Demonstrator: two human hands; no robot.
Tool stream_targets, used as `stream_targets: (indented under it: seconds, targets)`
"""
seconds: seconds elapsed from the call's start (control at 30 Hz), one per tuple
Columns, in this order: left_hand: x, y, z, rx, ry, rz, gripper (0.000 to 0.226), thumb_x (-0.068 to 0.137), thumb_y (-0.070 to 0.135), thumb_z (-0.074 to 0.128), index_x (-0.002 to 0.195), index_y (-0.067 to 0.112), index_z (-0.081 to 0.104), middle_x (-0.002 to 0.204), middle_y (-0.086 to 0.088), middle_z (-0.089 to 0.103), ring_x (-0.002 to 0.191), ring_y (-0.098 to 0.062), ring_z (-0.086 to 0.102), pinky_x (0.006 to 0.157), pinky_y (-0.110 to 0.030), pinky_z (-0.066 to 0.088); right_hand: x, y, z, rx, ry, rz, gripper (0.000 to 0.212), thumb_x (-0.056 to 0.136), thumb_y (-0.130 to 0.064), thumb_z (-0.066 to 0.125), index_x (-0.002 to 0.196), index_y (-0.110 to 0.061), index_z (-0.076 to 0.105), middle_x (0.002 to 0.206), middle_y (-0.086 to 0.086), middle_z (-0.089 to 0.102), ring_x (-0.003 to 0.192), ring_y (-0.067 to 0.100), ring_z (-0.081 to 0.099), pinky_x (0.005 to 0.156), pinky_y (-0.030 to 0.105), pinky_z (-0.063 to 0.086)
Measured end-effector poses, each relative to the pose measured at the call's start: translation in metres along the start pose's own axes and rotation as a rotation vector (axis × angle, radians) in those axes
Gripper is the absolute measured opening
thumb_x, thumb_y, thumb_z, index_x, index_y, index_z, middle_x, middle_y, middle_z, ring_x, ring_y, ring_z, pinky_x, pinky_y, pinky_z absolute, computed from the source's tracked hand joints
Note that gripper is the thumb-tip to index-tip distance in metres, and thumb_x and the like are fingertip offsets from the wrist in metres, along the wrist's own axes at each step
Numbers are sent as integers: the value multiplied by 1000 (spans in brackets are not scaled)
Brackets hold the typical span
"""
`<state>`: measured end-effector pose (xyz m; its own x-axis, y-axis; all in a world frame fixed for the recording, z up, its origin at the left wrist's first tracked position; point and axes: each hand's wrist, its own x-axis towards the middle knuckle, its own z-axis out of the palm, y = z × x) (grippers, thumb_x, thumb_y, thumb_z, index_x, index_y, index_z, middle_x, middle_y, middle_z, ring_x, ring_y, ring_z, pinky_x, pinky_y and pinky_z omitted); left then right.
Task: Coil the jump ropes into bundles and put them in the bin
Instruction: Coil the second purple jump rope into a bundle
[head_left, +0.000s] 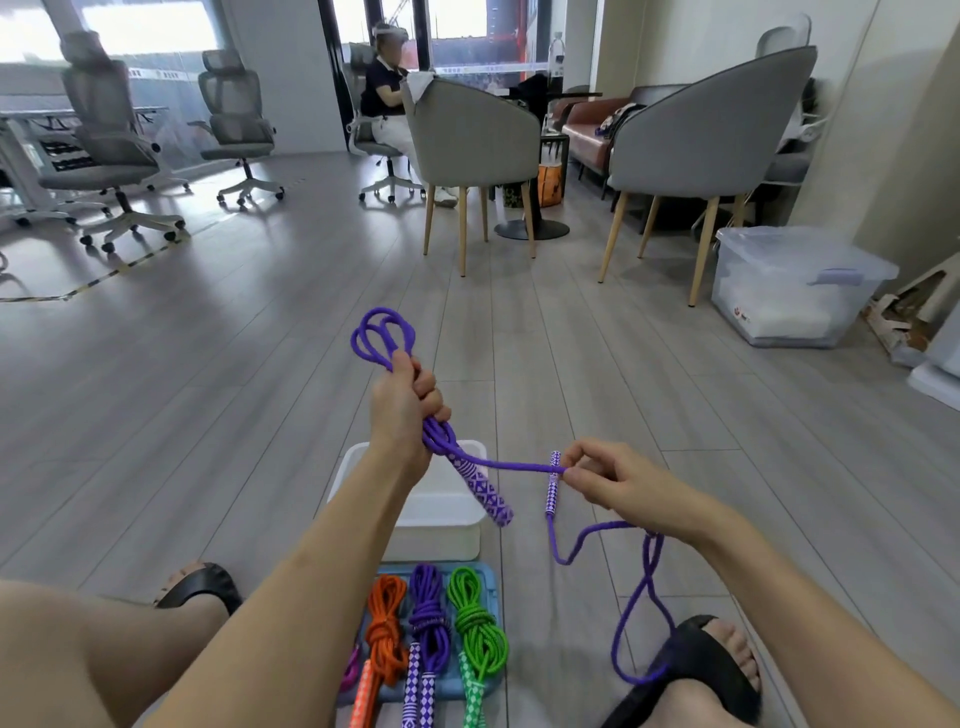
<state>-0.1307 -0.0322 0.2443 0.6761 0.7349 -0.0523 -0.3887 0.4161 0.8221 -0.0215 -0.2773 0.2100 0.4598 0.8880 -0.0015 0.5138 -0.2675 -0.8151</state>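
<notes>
Above the white bin (363, 457) on the floor, the left hand (402, 410) is closed in a fist round a folded bundle of the purple jump rope (382, 332), loops standing out past the knuckles and one patterned handle (483, 488) hanging down below the wrist. From that fist a single strand runs across to the right hand (608, 480), whose thumb and forefinger pinch it just beside the second handle (553, 483); the other fingers are loosely curled. The slack tail (636, 613) drops from the right hand and trails to the floor, where its lowest loop seems to lie over or under the black sandal (696, 660) — the angle does not settle which.

The step in hand looks to be wrapping the free end round the bundle. To do it well, the left fist should hold the folds firmly so they do not slip uneven, while the right hand keeps the strand taut and lays each turn snug beside the last. Freeing the tail from the foot first would prevent a snag. Nearer the body, an orange bundle (384, 623), a purple bundle (428, 618) and a green bundle (475, 623) lie side by side on a blue tray (488, 577), just beside the bin, not yet in it.
</notes>
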Motion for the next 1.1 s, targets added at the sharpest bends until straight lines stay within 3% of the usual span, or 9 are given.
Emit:
stream_targets:
  seconds: [0.13, 0.3, 0.43, 0.57, 0.67, 0.77, 0.9, 1.0, 1.1]
  targets:
    - [-17, -10, 6, 407, -188, 40, 37, 111, 40, 33, 86, 14, 45, 65, 0, 50, 41, -14, 43, 42, -24, 35, 6, -10, 5, -108, 122, -92, 8, 103, -31, 60, 100, -35, 66, 72, -11, 57, 66, 10, 49, 66, 35, 46]
    - [-35, -28, 9, 649, -384, -37, 37, 111, 40, 31, 93, 10, 44, 68, -2, 59, 55, -26, 68, 47, -27, 44, 11, -18, 6, -267, 297, -185, 7, 99, -37, 63, 104, -36, 68, 93, -19, 64, 87, 6, 61, 78, 36, 56]
    - [-45, -43, 14, 750, -506, -87, 35, 111, 40, 31, 104, 8, 43, 80, -11, 72, 68, -37, 72, 55, -33, 56, 14, -15, 11, -397, 399, -257, 7, 97, -39, 64, 101, -34, 68, 92, -20, 61, 85, 3, 59, 74, 36, 55]
    - [-49, -53, 16, 753, -566, -154, 45, 111, 38, 33, 117, -4, 50, 80, -17, 71, 79, -41, 73, 69, -40, 61, 17, -11, 18, -449, 472, -212, 7, 98, -41, 63, 99, -35, 67, 90, -22, 60, 81, -2, 57, 72, 31, 54]
    - [-51, -55, 18, 702, -589, -234, 40, 111, 37, 34, 112, 2, 54, 70, -6, 60, 67, -30, 68, 64, -36, 57, 20, -8, 24, -461, 482, -174, 9, 98, -43, 62, 98, -35, 66, 92, -21, 62, 85, 4, 60, 74, 33, 54]
    - [-49, -52, 14, 747, -606, -370, 33, 109, 43, 40, 97, 14, 50, 63, 4, 41, 52, -12, 41, 54, -26, 42, 20, 0, 21, -499, 458, -169, 18, 94, -51, 62, 96, -34, 68, 92, -19, 65, 84, 5, 61, 71, 33, 53]
    - [-42, -40, 5, 963, -730, -428, 35, 100, 45, 60, 91, 11, 57, 62, 3, 36, 51, -13, 31, 49, -24, 36, 12, 10, 19, -458, 294, -149, 15, 97, -47, 62, 93, -34, 65, 77, -17, 61, 72, 7, 56, 65, 30, 47]
    - [-40, -33, 6, 720, -662, -410, 31, 104, 37, 56, 81, 17, 52, 61, 5, 30, 49, -9, 25, 46, -21, 31, 12, 25, 19, -222, 249, -90, 6, 100, -35, 64, 95, -32, 64, 72, -10, 59, 66, 8, 53, 66, 31, 47]
    - [-37, -23, 11, 521, -562, -333, 27, 107, 33, 49, 87, 16, 51, 61, 6, 28, 48, -7, 24, 46, -20, 31, 8, 46, 20, -162, 239, 9, 10, 103, -27, 61, 93, -28, 63, 71, -9, 58, 63, 5, 49, 64, 28, 46]
